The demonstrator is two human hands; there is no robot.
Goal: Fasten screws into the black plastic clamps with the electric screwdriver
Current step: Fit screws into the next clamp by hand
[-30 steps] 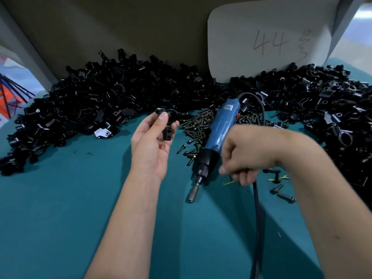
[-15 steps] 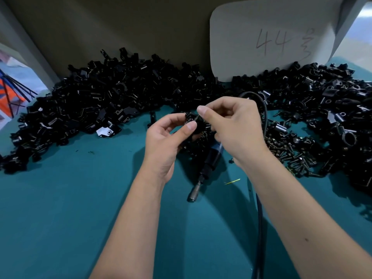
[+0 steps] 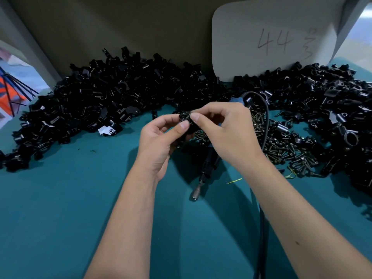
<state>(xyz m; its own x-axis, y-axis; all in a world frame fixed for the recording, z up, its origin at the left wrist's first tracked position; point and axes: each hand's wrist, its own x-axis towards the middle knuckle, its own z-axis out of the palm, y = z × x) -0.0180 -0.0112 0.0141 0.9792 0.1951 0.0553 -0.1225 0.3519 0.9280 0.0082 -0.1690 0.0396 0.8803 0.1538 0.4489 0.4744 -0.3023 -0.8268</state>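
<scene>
The left hand [image 3: 161, 141] pinched a small black clamp [image 3: 184, 117] between thumb and fingers, raised above the teal table [image 3: 60, 208]. The right hand [image 3: 225, 133] met it there, its fingertips pinching a screw at the clamp; the screw itself was too small to make out. The electric screwdriver [image 3: 209, 164] lay on the table under the hands, untouched. Loose screws [image 3: 281, 146] lay heaped just right of it, and clamps [image 3: 100, 109] were piled behind, below a card [image 3: 271, 37] marked 44.

Pale card [image 3: 267, 33] leaning on the back wall behind the black parts: handwritten "44" in reddish pencil, followed by one scrawled character, illegible. No other readable markings.
</scene>
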